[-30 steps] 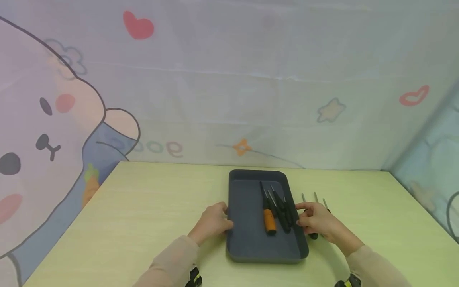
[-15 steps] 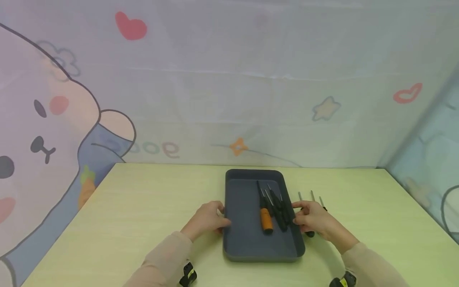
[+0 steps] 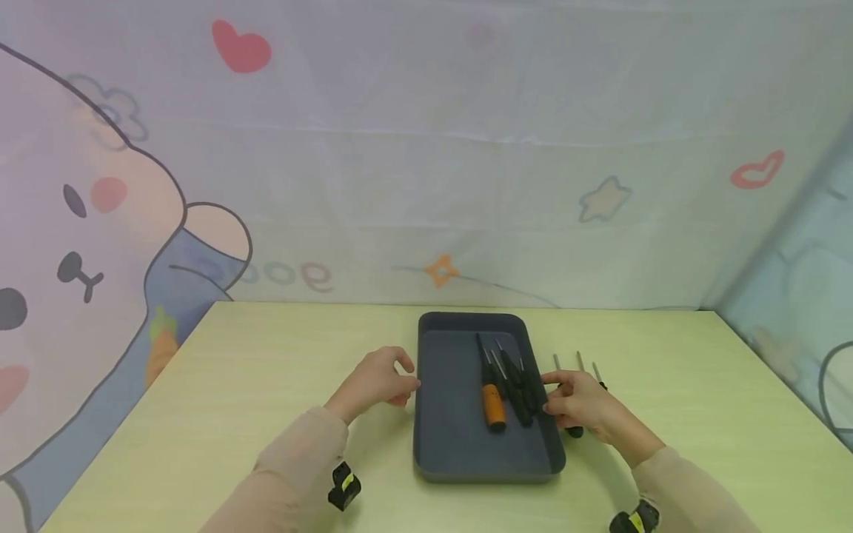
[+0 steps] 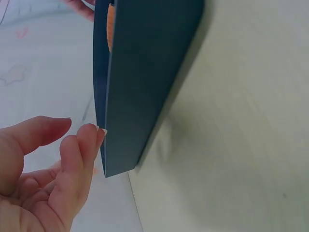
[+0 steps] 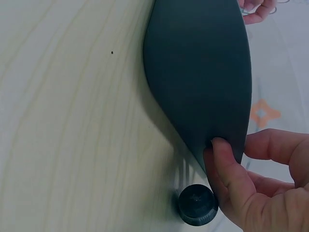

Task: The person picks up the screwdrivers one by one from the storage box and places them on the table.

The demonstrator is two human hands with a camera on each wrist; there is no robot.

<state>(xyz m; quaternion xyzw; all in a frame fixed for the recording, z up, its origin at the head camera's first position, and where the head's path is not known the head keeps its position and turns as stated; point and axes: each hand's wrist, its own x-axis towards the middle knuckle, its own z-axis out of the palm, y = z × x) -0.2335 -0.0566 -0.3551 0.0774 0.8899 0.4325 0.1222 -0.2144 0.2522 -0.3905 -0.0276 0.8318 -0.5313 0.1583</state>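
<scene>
A dark grey tray point(image 3: 449, 444) lies on the table, holding an orange-handled screwdriver point(image 3: 494, 407) and several black-handled ones point(image 3: 516, 396). At its left rim, my left hand point(image 3: 376, 381) is raised with loosely bent fingers. The left wrist view shows its thumb apart from the other fingers, and the fingertips point(image 4: 100, 133) close to the rim; contact is unclear. My right hand point(image 3: 580, 403) pinches the tray's right wall, with one finger point(image 5: 224, 154) against the outer side and another at the rim.
Right of the tray, more screwdrivers lie on the table point(image 3: 293, 355), partly hidden by the right hand; metal shafts point(image 3: 580, 360) and a black handle end point(image 5: 198, 204) show. A printed cloth point(image 3: 466, 148) hangs behind the table's back edge.
My left hand has let go of the tray's left rim and lifted slightly up and away. The right hand keeps its hold. The whole view has shifted a little.
</scene>
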